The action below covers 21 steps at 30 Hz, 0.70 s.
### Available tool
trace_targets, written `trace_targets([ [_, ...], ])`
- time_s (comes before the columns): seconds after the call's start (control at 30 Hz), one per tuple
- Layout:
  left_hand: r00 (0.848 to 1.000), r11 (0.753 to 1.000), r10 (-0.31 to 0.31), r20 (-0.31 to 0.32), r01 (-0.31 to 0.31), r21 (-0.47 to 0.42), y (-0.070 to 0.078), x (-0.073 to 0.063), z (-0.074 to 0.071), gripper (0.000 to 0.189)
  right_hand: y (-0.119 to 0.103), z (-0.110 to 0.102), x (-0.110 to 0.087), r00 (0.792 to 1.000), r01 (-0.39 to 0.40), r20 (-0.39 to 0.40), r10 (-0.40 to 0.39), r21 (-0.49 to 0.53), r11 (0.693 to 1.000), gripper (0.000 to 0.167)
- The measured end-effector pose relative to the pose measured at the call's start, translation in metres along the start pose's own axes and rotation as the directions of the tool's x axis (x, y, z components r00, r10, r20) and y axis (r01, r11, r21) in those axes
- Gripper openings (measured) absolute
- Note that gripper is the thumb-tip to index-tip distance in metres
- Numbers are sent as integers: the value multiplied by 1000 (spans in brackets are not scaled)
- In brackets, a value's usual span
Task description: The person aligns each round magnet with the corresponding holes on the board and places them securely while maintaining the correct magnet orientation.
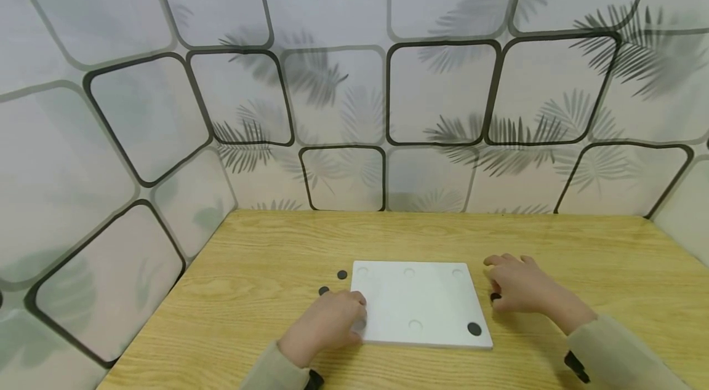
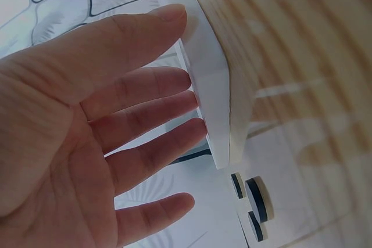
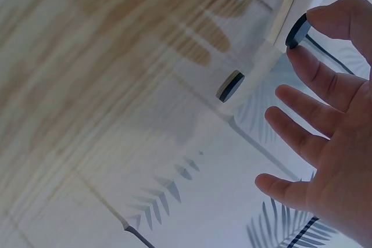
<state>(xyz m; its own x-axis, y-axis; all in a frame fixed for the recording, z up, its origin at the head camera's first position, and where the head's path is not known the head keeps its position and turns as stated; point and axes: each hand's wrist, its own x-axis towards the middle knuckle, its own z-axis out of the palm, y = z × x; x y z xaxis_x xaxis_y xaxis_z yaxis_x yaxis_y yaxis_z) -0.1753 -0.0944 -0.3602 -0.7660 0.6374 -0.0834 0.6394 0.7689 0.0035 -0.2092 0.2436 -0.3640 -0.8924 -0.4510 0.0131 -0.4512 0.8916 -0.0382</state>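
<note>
A white board with several shallow round recesses lies on the table. One black disc sits at its near right corner. My left hand is at the board's left end; in the left wrist view its fingers are fairly straight, with the tips at the board's edge. To the right of the board, my right hand pinches a black disc between thumb and index finger, its other fingers spread. A second disc lies on the table near that hand.
Left of the board lie dark discs, one farther back and another partly behind my left hand. Three discs show there in the left wrist view. The wood-grain table meets a patterned curtain-like backdrop behind and at the sides.
</note>
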Motion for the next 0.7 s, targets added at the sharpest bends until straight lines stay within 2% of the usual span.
trace_targets([
  [0.5, 1000, 1000, 19, -9, -19, 5, 0, -2, -2, 18, -5, 0, 5, 1000, 5, -3, -5, 6, 1000, 27],
  [0.7, 1000, 1000, 7, 0, -7, -5, 0, -2, -3, 18, -7, 0, 9, 1000, 5, -2, -5, 14, 1000, 26],
])
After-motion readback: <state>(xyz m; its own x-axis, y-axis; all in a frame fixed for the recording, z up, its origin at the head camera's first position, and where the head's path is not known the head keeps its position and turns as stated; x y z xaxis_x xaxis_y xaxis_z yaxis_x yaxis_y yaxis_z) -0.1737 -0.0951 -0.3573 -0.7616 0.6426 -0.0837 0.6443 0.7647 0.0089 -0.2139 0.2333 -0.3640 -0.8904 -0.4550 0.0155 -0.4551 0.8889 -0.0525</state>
